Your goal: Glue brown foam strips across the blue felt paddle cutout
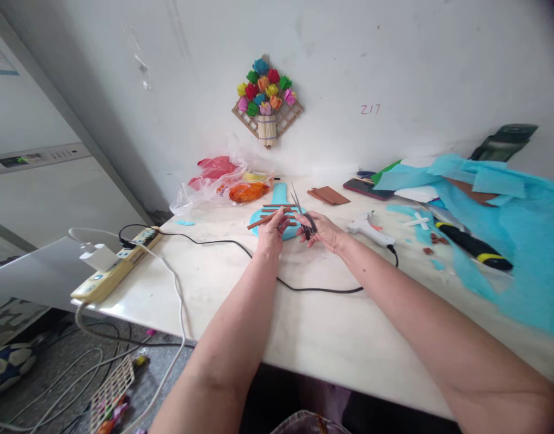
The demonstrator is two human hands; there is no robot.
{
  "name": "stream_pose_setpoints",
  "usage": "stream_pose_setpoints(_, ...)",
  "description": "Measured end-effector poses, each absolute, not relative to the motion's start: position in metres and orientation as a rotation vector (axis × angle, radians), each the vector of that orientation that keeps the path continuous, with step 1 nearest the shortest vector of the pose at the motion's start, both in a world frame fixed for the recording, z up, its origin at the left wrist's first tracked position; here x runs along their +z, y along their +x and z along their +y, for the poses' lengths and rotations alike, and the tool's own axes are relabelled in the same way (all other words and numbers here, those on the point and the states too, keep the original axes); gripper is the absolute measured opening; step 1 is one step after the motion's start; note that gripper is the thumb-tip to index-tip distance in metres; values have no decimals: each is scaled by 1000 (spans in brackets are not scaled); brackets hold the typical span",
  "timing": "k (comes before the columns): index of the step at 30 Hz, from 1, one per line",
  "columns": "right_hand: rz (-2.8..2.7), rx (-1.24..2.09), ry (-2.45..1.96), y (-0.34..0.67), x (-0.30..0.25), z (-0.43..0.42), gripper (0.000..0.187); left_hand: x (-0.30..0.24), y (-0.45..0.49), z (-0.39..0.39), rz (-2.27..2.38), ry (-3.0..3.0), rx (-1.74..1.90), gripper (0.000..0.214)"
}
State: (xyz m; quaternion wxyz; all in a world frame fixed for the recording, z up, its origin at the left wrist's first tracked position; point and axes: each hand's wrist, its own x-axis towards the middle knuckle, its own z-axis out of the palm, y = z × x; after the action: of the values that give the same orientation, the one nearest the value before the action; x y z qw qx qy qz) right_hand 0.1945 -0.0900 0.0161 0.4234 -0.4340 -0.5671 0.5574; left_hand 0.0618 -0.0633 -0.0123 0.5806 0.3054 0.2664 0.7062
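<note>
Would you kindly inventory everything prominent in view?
Slim strips: several, brown, centre
Metal scissors: one, black and silver, centre
Rounded piece: one, light blue, centre
Glue gun: one, white, right
Flat rectangles: about two, brown, back
Cross shape: one, white, right
Tool handle: one, black and yellow, right
Thin sheets: several, turquoise, far right
Plastic bags: several, multicoloured, back left
Power strip: one, beige, left
Flower ornament: one, multicoloured, top
Smooth tabletop: one, white, foreground
Left hand: one, bare, centre
Right hand: one, bare, holding scissors
</note>
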Motion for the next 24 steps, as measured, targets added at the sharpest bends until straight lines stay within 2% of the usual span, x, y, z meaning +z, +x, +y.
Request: stream_pose_setpoints(24, -1603, 1292, -1205, 181, 12, -93, 43, -16, 59, -60, 592, 716, 1639, 19)
